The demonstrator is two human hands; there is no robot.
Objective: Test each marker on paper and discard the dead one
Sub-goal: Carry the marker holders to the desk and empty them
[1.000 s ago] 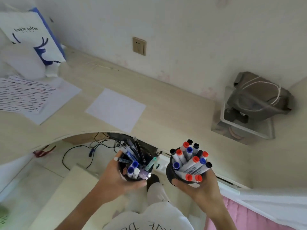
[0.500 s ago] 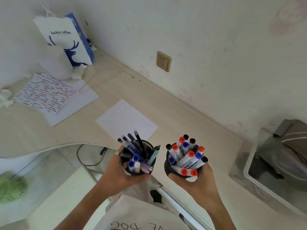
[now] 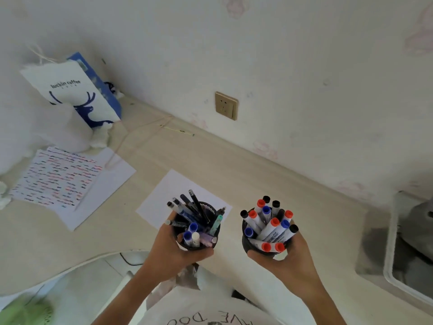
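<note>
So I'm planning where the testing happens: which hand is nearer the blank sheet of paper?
Left. The left hand holds its pen cup right at the blank sheet's near edge; the right hand holds the marker cup off to the sheet's right.

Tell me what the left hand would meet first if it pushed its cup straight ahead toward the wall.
Probably the blank white sheet on the desk: the left hand grips the cup of pens just before it. Height above the desk is unclear, so it may pass over it.

The clear bin (image 3: 393, 242) at the right edge of the frame is cut off, its grey contents blurred. Both black pen cups (image 3: 248, 248) are mostly hidden by fingers. Marker label print (image 3: 273, 235) is too small to read.
</note>
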